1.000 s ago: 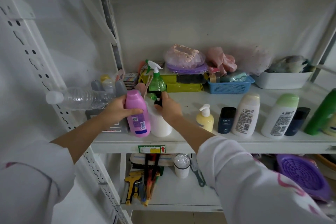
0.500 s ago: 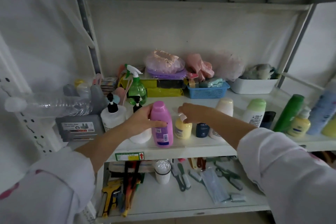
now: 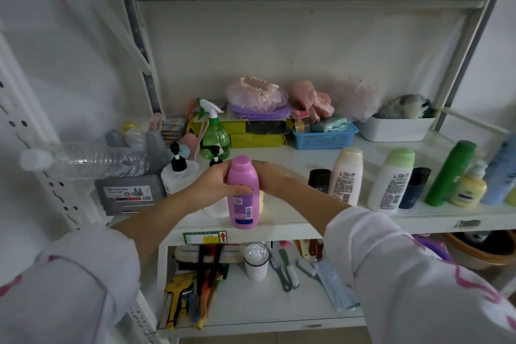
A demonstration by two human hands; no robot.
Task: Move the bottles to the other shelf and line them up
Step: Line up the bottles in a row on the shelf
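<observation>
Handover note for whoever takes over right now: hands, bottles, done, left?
Left hand: grip round the pink bottle, upright at the shelf's front edge.
Right hand: behind the pink bottle, on a pale yellow bottle that is mostly hidden; grip unclear.
Done: a rough row stands to the right, from the black bottle and cream bottle to the green bottle.
Left: place the pink one in line; two white pump bottles still stand on the left.

The left hand (image 3: 213,186) grips an upright pink bottle (image 3: 243,193) at the shelf (image 3: 307,218) front edge; the right hand (image 3: 275,176) rests just behind it, over a mostly hidden yellow bottle (image 3: 261,200).
</observation>
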